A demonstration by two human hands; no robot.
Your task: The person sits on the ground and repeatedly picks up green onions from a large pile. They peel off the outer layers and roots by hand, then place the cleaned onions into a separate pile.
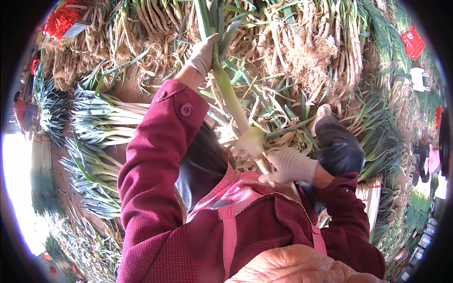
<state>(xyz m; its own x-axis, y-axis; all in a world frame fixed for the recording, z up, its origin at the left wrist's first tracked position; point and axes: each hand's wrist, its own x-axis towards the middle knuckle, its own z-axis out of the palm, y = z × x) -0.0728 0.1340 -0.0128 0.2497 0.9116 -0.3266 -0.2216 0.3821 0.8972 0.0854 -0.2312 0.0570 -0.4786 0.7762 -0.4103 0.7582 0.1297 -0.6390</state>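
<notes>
A long leek (230,92) slants across my lap, its green leaves towards the top and its pale stem running down to the right. My left hand (203,55), in a whitish glove, is closed round the leek where the leaves begin. My right hand (291,165), gloved as well, is closed at the stem's lower end. Motion blurs this part, and a loose pale-green outer layer (253,142) flares from the stem just above that hand. Stripped leaves and dry husks (279,106) lie on the ground between my legs.
Untrimmed leeks with roots (311,53) are heaped ahead. Cleaned leeks (106,118) lie at my left, and more leafy leeks (380,138) at my right. A bundle of red ties (62,22) rests at the upper left. My shoe (322,115) stands among the leaves.
</notes>
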